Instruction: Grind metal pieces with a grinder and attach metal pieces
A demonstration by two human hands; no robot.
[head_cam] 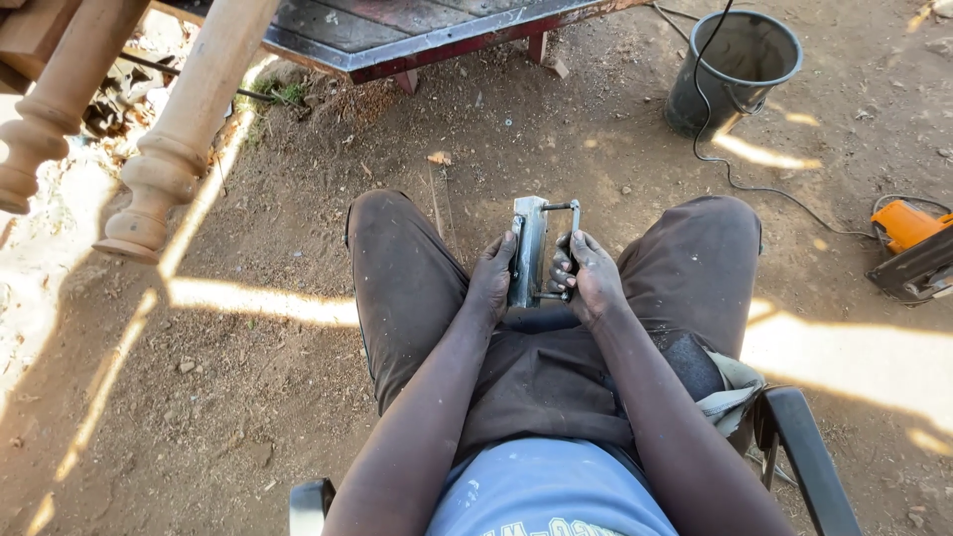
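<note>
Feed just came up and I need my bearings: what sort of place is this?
Probably an outdoor carpentry or metalwork yard: bare dirt ground, turned wooden legs, an orange power tool, a black bucket.

Dirt ground (248, 397): grey bucket (733, 69), black cable (754, 179), orange power tool (908, 223), turned wooden legs (169, 159).

Two turned wooden legs (149, 129) hang in from the upper left, above bare dirt ground (248, 397). A dark metal-framed platform (397, 30) spans the top — beside it a black bucket (735, 69) with a cable (715, 149) trailing toward an orange power tool (908, 243).
</note>
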